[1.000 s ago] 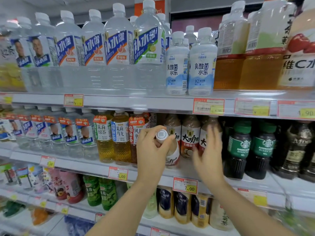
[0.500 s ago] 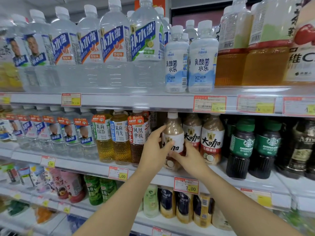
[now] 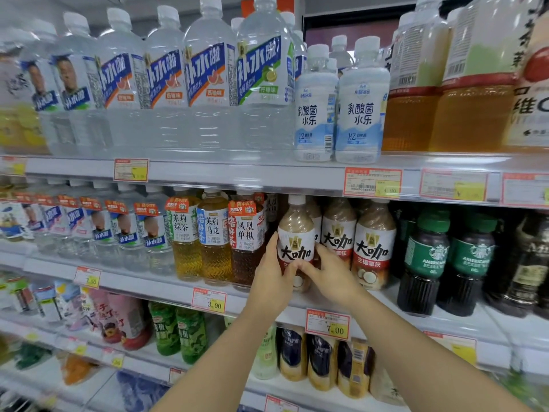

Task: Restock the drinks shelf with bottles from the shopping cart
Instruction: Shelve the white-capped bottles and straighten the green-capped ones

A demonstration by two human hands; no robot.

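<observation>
Both hands clasping upright milk-tea bottle, base hidden, shelf

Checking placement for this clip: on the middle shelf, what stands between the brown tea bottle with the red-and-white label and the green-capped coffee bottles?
In the head view, three milky coffee bottles: one held by the left hand and right hand, then two more.

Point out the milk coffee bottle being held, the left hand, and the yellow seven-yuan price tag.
Milk coffee bottle (image 3: 296, 246): head view, on its white label.
Left hand (image 3: 271, 276): head view, back of the hand.
Seven-yuan price tag (image 3: 327, 324): head view, middle of the tag.
</observation>
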